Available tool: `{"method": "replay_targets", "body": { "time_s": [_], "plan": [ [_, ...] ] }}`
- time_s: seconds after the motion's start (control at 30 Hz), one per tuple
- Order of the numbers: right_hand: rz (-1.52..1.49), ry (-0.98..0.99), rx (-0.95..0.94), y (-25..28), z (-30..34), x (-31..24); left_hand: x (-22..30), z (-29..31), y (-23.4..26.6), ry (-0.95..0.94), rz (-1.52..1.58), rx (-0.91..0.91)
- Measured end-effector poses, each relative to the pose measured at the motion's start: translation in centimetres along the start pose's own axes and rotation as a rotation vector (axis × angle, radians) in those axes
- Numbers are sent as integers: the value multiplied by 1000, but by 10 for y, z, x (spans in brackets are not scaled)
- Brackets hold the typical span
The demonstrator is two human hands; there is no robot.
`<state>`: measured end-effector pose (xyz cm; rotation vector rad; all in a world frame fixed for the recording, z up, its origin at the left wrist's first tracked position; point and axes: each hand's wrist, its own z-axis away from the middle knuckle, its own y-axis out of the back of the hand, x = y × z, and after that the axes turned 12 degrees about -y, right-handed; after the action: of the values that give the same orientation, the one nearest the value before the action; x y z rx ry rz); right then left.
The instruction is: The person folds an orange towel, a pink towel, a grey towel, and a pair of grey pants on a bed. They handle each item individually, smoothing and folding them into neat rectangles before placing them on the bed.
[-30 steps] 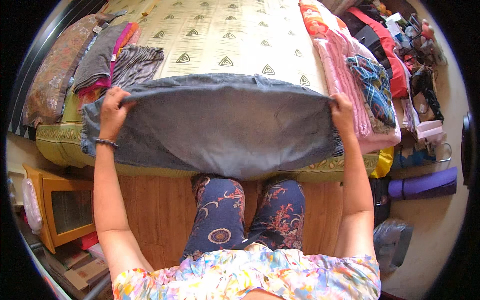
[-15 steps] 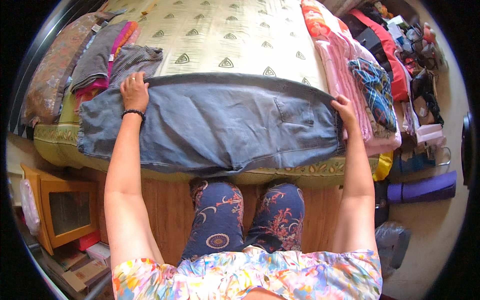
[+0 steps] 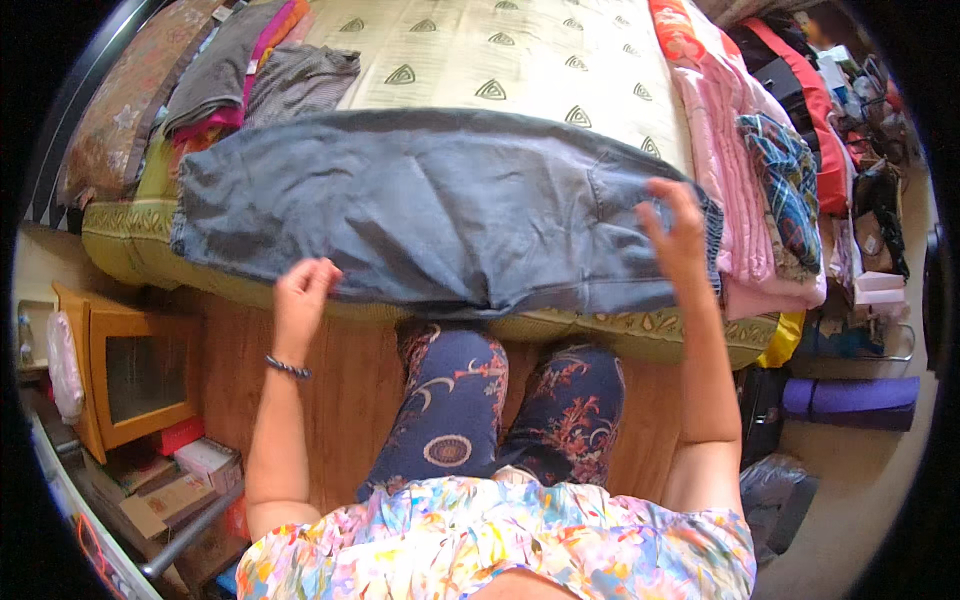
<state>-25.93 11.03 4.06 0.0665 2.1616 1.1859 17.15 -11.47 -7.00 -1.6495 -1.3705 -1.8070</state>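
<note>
A pair of blue denim trousers (image 3: 420, 210) lies folded lengthwise across the near side of the bed (image 3: 450, 60). Its gathered waist end points right, and some creases run through the middle. My left hand (image 3: 305, 290) is at the near edge of the trousers, its fingers curled together, with no cloth visibly caught in them. Over the waist end, my right hand (image 3: 675, 225) hovers with fingers apart, slightly blurred. Whether its fingertips touch the denim is hard to see.
Folded clothes (image 3: 215, 85) and a patterned pillow (image 3: 125, 100) lie at the bed's left. Pink folded bedding (image 3: 720, 170) with a blue plaid cloth (image 3: 780, 185) lies at the right. A wooden cabinet (image 3: 140, 375) stands lower left; a purple rolled mat (image 3: 850, 400) lies lower right.
Both hands have let go of the trousers. My left hand has come from the far edge down to the near edge; the right has shifted inward from the waist end and opened.
</note>
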Motion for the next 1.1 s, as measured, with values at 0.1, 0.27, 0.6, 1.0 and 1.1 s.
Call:
{"method": "replay_targets", "body": {
  "time_s": [0.1, 0.27, 0.6, 1.0, 1.1],
  "plan": [
    [-105, 225, -349, -47, 56, -72, 18, 43, -55, 239, 263, -62],
    [-4, 156, -253, -107, 98, -119, 40, 36, -88, 361, 720, 77],
    [-913, -422, -367, -103, 108, -84, 73, 25, -124, 379, 583, -238],
    [-319, -75, -68, -93, 114, -66, 93, 18, -163, 370, 889, -271],
    [-190, -16, -88, -89, 118, -64, 82, 19, -160, 300, 994, -200]
  ]
}}
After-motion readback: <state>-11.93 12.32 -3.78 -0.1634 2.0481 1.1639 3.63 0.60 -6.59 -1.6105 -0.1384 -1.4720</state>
